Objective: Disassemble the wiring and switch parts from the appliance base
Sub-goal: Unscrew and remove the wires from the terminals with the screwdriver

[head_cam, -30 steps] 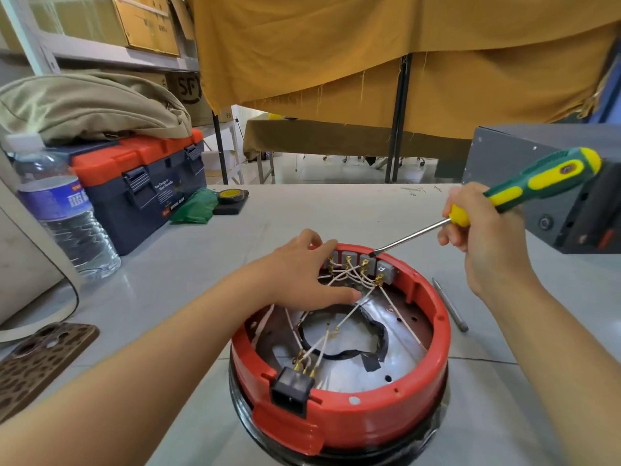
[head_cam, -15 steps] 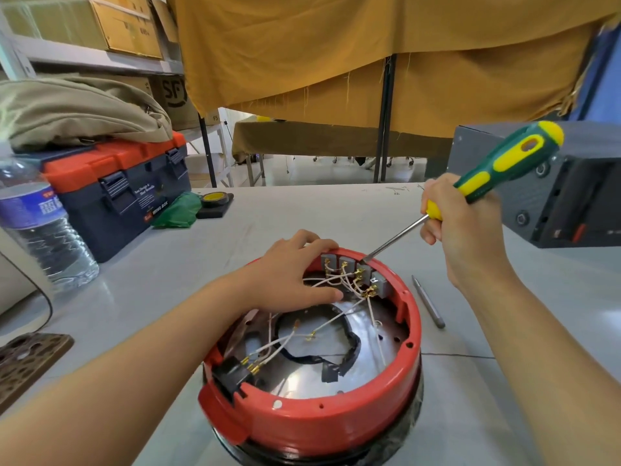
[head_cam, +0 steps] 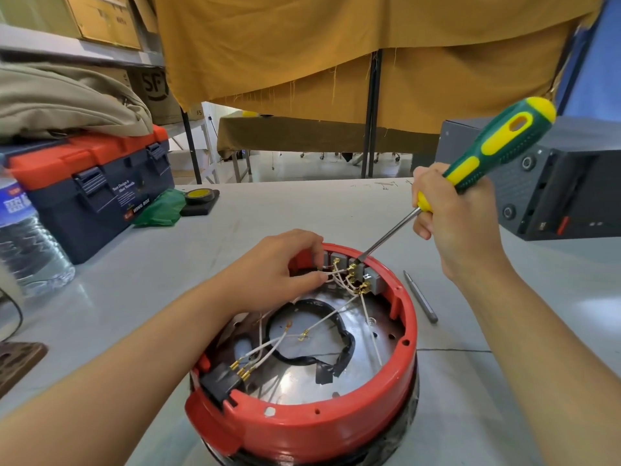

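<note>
Table: I see a pale grey table (head_cam: 235, 230) carrying everything here.
Appliance base: the red-rimmed appliance base (head_cam: 312, 428) sits open side up on the table, close to me and near the centre, its shiny metal floor exposed.
Toolbox: a dark blue toolbox (head_cam: 97, 193) with an orange lid stands far left, a khaki bag (head_cam: 64, 99) lying on its lid.
Black case: a black case (head_cam: 554, 183) stands at the right, behind my right hand.
Bottle: a clear water bottle (head_cam: 27, 237) is at the left edge.
Left hand: my left hand (head_cam: 275, 267) rests over the far rim of the base, fingers curled and pinching the white wires (head_cam: 336, 277) near the switch block.
Right hand: my right hand (head_cam: 460, 223) is clenched round the screwdriver (head_cam: 484, 153), a green and yellow handle tilted up to the right.
Switch block: the grey switch block (head_cam: 363, 274) sits inside the far rim; the screwdriver tip touches its brass terminals.
Power socket: a black power socket (head_cam: 221, 381) sits in the near left rim, with wires plugged in.
Metal rod: a thin metal rod (head_cam: 420, 297) lies just right of the base.
</note>
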